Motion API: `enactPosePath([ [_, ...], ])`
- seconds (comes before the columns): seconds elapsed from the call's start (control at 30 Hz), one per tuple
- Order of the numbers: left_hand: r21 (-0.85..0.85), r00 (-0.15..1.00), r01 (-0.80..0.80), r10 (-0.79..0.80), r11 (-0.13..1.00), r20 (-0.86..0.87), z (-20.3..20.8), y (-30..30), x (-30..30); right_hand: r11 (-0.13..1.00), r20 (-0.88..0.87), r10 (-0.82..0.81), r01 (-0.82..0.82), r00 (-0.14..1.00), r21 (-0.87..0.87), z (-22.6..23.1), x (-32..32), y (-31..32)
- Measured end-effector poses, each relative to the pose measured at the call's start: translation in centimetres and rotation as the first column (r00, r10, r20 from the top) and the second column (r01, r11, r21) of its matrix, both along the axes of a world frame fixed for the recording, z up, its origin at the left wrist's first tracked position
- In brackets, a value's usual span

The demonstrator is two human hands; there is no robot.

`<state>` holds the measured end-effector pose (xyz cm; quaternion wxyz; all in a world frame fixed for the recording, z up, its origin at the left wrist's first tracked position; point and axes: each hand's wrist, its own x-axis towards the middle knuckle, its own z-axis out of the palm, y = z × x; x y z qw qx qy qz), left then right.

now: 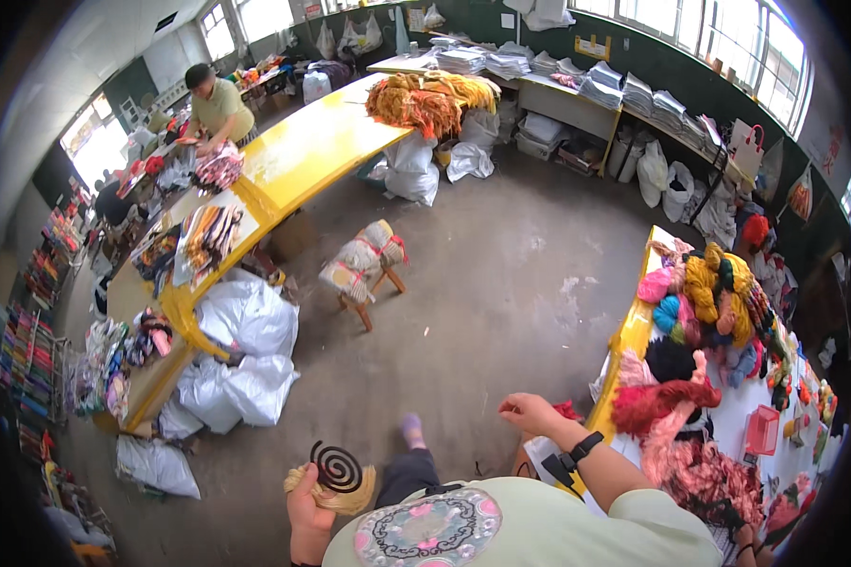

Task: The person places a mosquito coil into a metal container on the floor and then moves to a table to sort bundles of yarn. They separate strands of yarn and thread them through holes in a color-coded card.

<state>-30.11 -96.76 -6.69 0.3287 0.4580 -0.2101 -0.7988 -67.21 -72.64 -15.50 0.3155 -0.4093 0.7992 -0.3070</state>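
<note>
Left hand, bottom left of centre in the frame: I keep thumb and fingers closed around a tan bundle. One flat black coil lies over the upper face of the bundle; I cannot tell whether my fingers also grip the coil. Right hand, bottom right of centre: I hold the fingers loosely bent over the floor, near the yellow-edged right table; I cannot tell whether they enclose anything. I wear a black watch on this wrist.

Right side of the frame: the right table carries red yarn, yellow yarn and a pink basket. Centre left: a stool supports a pale roll tied with red. Left: white sacks lie beside the yellow table. Upper centre: orange yarn rests on that table. Upper left: a co-worker stands behind it.
</note>
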Motion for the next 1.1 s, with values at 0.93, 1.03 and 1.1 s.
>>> enactPosePath([
  [0.93, -0.011, 0.572, 0.814, -0.805, 0.58, -0.158, 2.5, -17.7, -101.4, 0.686, -0.153, -0.69, 0.706, 0.708, 0.177, -1.0, -68.5, 3.2],
  [1.03, -0.031, 0.473, 0.877, -0.873, 0.479, -0.118, 1.3, -15.8, -112.9, 0.61, -0.161, -0.772, 0.788, 0.614, 0.081, -0.3, -77.4, 7.0],
  [1.1, -0.068, 0.412, 0.904, -0.904, 0.421, -0.118, -0.1, -13.9, -121.4, 0.52, -0.17, -0.83, 0.847, 0.532, 0.11, -1.3, -81.5, 9.7],
])
